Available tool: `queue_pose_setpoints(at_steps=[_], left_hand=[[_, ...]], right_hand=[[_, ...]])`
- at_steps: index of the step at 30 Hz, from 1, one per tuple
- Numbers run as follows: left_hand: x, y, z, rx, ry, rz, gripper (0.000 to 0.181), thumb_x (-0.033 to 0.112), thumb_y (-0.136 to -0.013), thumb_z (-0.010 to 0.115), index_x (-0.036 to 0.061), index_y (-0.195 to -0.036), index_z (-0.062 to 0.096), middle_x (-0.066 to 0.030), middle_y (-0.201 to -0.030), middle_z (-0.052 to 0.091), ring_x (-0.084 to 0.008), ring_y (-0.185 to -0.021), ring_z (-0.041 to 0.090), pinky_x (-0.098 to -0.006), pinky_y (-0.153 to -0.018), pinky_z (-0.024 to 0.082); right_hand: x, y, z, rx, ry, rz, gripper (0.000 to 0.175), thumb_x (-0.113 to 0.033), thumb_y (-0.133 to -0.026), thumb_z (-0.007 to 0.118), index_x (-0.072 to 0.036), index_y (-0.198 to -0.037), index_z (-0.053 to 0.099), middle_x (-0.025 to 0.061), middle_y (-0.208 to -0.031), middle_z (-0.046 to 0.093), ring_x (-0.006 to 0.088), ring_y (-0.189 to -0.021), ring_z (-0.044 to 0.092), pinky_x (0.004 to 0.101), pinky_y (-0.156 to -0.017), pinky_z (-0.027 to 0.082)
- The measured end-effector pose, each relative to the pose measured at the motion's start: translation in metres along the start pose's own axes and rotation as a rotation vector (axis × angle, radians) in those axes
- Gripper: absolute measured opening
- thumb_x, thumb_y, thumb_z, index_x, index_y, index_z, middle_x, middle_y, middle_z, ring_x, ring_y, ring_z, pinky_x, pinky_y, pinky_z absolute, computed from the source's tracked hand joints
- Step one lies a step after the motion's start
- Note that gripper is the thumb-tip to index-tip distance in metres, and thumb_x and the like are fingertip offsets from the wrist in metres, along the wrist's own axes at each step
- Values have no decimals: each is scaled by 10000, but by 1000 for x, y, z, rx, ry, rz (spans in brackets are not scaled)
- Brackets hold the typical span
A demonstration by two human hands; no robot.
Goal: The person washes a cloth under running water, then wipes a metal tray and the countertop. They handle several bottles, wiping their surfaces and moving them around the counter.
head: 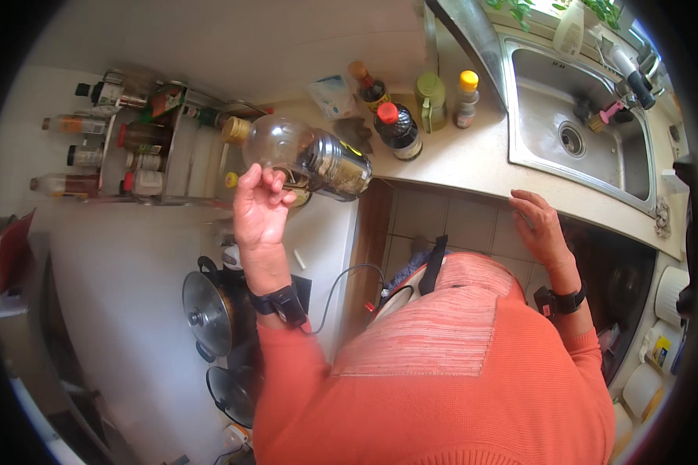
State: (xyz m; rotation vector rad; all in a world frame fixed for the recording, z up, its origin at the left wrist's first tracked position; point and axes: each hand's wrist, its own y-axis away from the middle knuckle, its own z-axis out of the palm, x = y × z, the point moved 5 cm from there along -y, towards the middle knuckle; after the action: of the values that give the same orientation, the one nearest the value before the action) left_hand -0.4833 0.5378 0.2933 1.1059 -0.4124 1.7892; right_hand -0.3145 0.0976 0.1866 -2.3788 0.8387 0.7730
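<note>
My left hand [262, 209] is raised with its palm showing and its fingers loosely curled, in front of a large clear plastic bottle [276, 142]. That bottle has a gold cap and a dark label, and its base is near the counter's inner corner. My fingers overlap its outline, but no grip around it shows. Partly hidden behind them is another bottle with a yellow cap [231, 179]. At the counter's front edge, my right hand [538, 226] has bent fingers, slightly apart, and nothing in it. Both wrists wear black straps with small devices.
A red-capped dark bottle [398, 133], a green pitcher [431, 102] and a yellow-capped bottle [466, 104] stand along the counter [453, 165]. A steel sink [541, 99] is at right. Seasoning jars fill a rack [177, 139] at left, above lidded pots [209, 314]. A cable [333, 290] loops beside me.
</note>
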Motion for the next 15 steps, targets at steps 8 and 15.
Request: queue_pose_setpoints(at_steps=[8,15], left_hand=[[-29,13,61,-111,92,-114,302,369,-966,626,92,-847,617,-43,-821,570,-144,-740,498,-376,-742,414],[-127,-15,116,-157,16,-185,163,244,-933,682,119,-843,630,-7,-815,618,-124,-751,548,-316,-675,447]], right_hand=[[40,19,-35,63,-95,13,229,22,-861,672,9,-1088,697,180,-1186,698,376,-1098,668,415,-949,547],[62,38,-54,105,-41,64,233,14,-863,679,11,-1095,698,190,-1172,703,378,-1072,680,412,-936,550]])
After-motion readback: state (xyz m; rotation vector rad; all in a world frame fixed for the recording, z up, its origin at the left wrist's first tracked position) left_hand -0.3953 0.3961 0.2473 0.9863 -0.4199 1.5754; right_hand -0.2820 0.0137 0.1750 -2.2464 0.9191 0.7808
